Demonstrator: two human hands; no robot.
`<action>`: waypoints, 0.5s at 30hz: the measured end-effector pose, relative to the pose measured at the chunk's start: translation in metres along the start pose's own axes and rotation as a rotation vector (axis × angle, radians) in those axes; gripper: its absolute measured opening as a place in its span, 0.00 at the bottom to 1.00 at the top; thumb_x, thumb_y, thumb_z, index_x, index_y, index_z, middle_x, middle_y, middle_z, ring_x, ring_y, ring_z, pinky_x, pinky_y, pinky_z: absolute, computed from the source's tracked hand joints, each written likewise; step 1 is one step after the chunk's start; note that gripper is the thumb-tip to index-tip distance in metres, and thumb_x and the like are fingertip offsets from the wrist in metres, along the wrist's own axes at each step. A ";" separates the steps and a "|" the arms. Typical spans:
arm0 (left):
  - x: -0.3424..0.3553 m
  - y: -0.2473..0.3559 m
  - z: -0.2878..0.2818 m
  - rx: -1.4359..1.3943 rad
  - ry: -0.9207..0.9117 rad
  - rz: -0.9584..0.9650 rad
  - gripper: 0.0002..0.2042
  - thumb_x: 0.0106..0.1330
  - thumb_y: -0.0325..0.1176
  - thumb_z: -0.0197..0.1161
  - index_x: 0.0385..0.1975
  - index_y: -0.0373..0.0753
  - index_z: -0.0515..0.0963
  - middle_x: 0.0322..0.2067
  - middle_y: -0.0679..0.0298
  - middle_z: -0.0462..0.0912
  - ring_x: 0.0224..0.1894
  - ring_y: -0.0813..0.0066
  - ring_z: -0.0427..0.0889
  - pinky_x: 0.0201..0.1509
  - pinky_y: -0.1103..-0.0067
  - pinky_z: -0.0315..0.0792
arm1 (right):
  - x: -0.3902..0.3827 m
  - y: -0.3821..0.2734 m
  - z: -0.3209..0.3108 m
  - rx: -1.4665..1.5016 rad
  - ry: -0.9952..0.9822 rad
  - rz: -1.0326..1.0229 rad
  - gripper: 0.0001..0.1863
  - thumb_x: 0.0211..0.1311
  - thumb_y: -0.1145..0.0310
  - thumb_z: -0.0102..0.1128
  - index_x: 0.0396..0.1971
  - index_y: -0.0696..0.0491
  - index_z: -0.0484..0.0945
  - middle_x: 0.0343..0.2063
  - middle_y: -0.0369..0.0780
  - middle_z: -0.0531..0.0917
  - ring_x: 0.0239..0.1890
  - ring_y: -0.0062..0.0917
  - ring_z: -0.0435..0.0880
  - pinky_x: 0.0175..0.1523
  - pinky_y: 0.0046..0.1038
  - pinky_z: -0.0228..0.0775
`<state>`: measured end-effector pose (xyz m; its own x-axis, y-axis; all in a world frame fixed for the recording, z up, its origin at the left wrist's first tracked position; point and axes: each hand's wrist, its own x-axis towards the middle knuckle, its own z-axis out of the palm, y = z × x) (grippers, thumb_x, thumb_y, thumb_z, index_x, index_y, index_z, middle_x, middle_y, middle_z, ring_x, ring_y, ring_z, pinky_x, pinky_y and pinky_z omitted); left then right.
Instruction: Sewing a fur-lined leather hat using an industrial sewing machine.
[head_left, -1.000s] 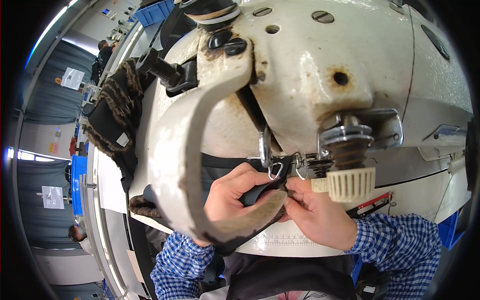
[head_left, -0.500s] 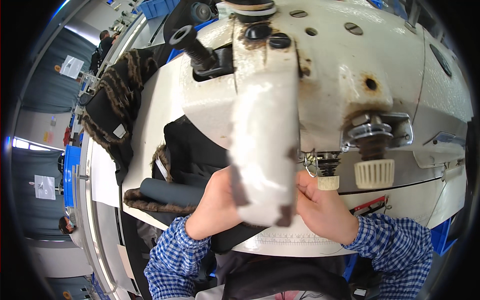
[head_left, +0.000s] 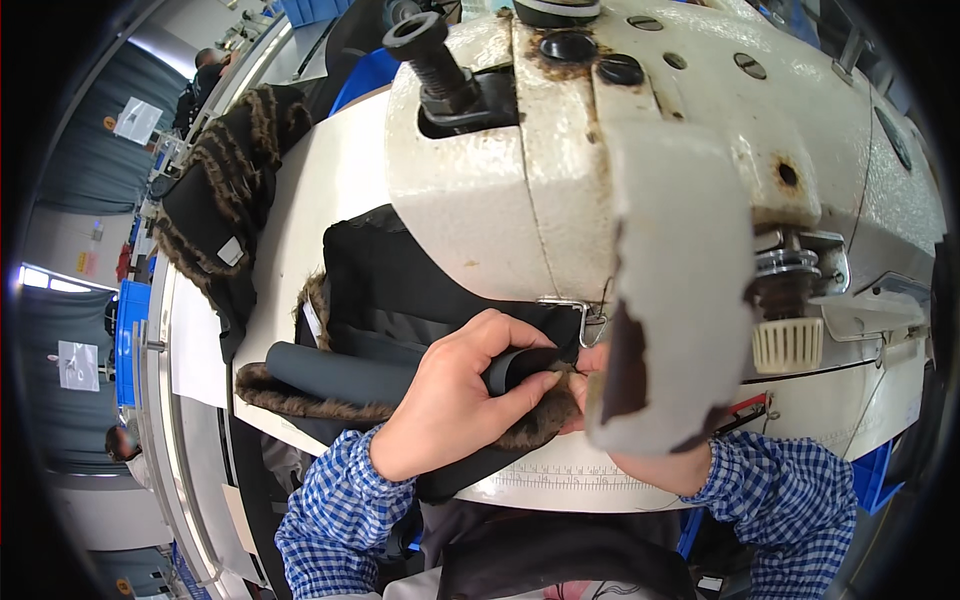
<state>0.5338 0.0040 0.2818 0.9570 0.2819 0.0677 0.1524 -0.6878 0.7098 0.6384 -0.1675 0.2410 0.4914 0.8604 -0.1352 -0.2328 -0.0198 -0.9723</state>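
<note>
Perhaps fur-trimmed black fabric (head_left: 400, 330) under left hand (head_left: 455, 400)

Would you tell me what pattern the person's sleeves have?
The sleeves are a blue-and-white check, seen in the head view.

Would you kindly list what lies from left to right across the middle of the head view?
Blue crate → rolled dark tube → left hand → cream ribbed knob of the sewing machine.
</note>
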 end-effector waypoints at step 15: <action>-0.007 0.004 0.001 -0.052 0.036 0.042 0.10 0.63 0.20 0.68 0.43 0.34 0.84 0.35 0.57 0.82 0.36 0.62 0.83 0.43 0.74 0.77 | 0.002 0.002 0.000 -0.010 -0.002 0.049 0.07 0.75 0.79 0.51 0.47 0.66 0.74 0.31 0.41 0.82 0.32 0.21 0.88 0.39 0.26 0.89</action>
<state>0.5280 -0.0012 0.2833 0.9528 0.2778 0.1228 0.0982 -0.6643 0.7410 0.6384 -0.1658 0.2393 0.4783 0.8590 -0.1823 -0.2482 -0.0668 -0.9664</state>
